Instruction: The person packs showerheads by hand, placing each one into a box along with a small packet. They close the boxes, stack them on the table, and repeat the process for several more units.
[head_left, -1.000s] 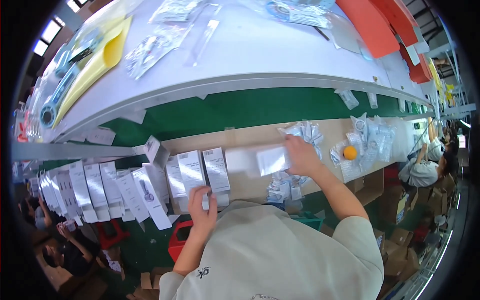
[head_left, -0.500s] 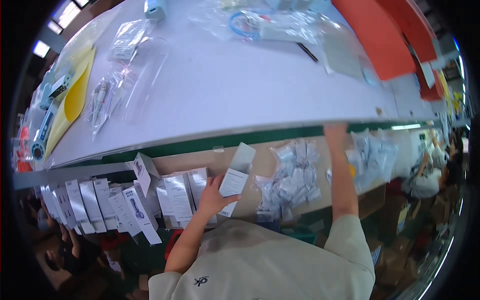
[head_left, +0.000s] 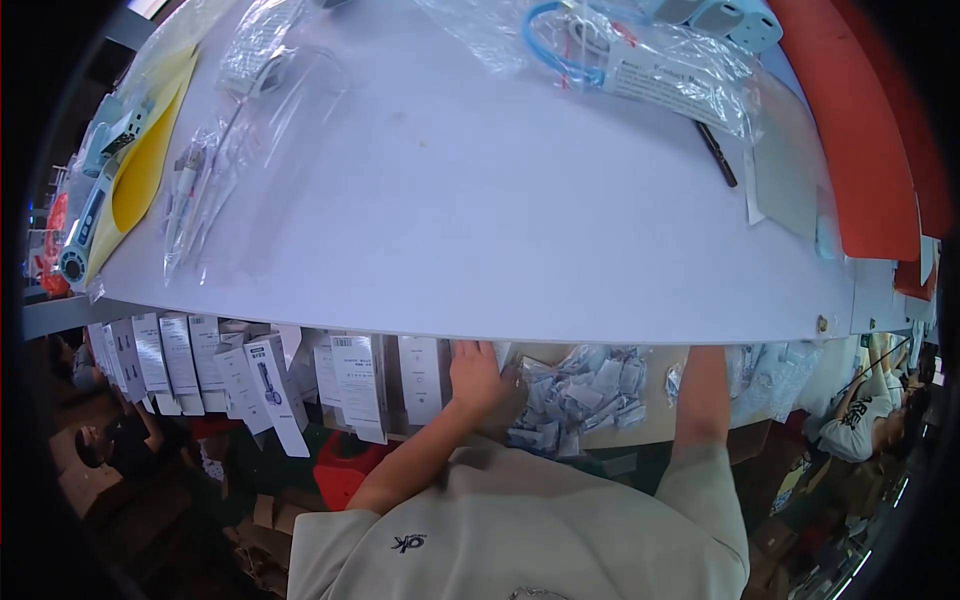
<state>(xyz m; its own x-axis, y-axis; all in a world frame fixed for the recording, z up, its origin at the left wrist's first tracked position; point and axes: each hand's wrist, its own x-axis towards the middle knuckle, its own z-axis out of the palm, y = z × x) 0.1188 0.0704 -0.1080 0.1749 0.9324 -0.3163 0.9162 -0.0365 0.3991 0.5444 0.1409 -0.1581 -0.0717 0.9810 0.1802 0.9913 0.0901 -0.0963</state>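
Observation:
My left hand (head_left: 478, 380) is at the near edge of the white table, its fingertips partly hidden under that edge. Its fingers and thumb close around a white carton (head_left: 504, 351), of which only a sliver shows. Just left of this hand stands another white carton (head_left: 420, 380). My right forearm (head_left: 704, 395) reaches under the table edge, which hides the right hand completely. Between my arms lies a pile of small clear plastic packets (head_left: 585, 395), with whitish contents, on a brown surface below the table.
White printed cartons (head_left: 180, 362) stand in a row at the left. The white tabletop (head_left: 450, 220) holds bagged cables (head_left: 195, 205), a yellow sheet (head_left: 145, 175), a black pen (head_left: 716, 155) and a red-orange folder-like object (head_left: 850, 130). More bagged items (head_left: 785, 375) lie beyond my right forearm.
The view has shifted, and the table edge now covers more of the lower surface. My right hand has gone out of sight beneath it. The carton at my left hand is mostly hidden.

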